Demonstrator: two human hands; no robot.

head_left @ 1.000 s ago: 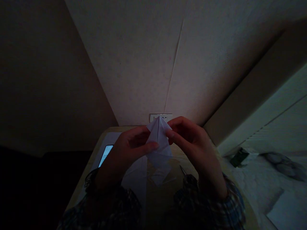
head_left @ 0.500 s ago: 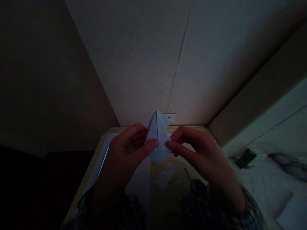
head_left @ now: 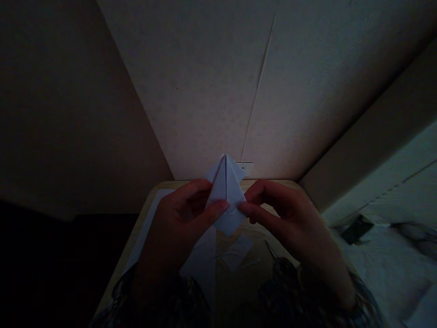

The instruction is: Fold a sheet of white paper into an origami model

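Note:
A white folded paper (head_left: 225, 187), kite-shaped with a centre crease and its point up, is held above a small wooden table (head_left: 143, 214). My left hand (head_left: 177, 223) pinches its left side, thumb on the front. My right hand (head_left: 283, 218) pinches its right side with thumb and fingertips. Both wrists wear dark plaid sleeves. The room is very dim.
White paper sheets (head_left: 201, 264) lie on the table under my hands, with a smaller folded scrap (head_left: 237, 253) and a thin dark stick-like thing (head_left: 271, 249). A wall socket (head_left: 247, 167) sits behind the table. A bed (head_left: 385, 269) with a dark object (head_left: 355, 228) lies right.
The folded paper has risen slightly and both hands have closed in on its lower half. The view shifted, and the lit phone screen at the table's left is no longer visible.

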